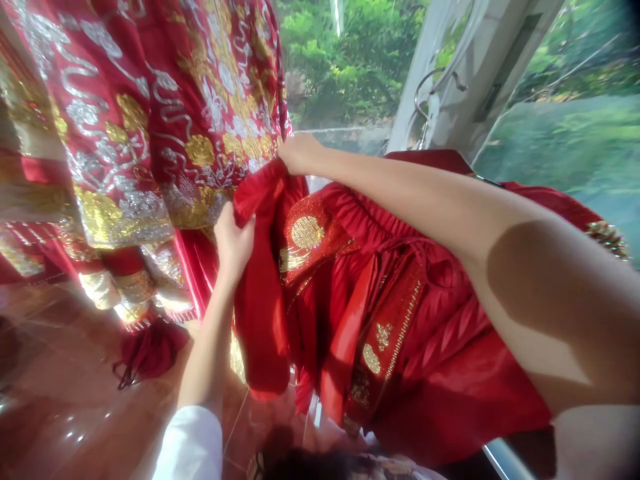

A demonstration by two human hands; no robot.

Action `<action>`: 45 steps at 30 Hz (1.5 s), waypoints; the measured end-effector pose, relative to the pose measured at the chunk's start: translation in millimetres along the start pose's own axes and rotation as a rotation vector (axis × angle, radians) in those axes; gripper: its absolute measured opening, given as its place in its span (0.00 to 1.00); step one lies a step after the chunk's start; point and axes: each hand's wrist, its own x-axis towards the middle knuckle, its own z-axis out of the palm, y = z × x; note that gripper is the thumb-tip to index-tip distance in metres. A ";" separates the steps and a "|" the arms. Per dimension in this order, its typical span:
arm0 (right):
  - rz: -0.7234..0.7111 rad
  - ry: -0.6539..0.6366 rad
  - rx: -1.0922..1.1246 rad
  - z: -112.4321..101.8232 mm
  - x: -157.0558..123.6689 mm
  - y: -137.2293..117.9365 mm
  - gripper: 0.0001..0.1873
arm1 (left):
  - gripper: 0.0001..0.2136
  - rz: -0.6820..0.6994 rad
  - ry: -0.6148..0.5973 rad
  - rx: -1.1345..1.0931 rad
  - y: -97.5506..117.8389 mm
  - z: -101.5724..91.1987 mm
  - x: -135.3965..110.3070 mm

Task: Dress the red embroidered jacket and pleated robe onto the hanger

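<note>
Both hands are on a bright red garment (263, 293) with pleats and gold-embroidered bands. My left hand (234, 243) is closed on the near side of a smooth fold of it, thumb on top. Farther off, my right hand (299, 153) grips the upper edge of the same cloth; its fingertips are mostly hidden. A round gold emblem (307, 233) shows just right of the fold. Right behind the hands hangs a dark red jacket (160, 100) with silver and gold embroidery. My right forearm crosses above the pleated part.
A metal hanger hook (423, 100) is by the pale window frame (493, 67), with greenery outside the glass. More embroidered red garments hang at left. A dark red drawstring pouch (153, 347) hangs low above the tiled floor (100, 427).
</note>
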 end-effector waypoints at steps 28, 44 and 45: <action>0.084 0.002 0.028 -61.9 -128.6 43.6 0.08 | 0.24 0.272 -0.413 0.069 131.6 68.9 18.9; 0.664 -0.043 0.662 -71.9 -230.8 129.6 0.07 | 0.14 -0.221 -0.898 -0.383 129.1 128.1 72.7; 0.680 -0.091 0.713 -67.4 -226.5 129.2 0.08 | 0.15 -0.218 -0.854 -0.343 132.7 133.9 77.9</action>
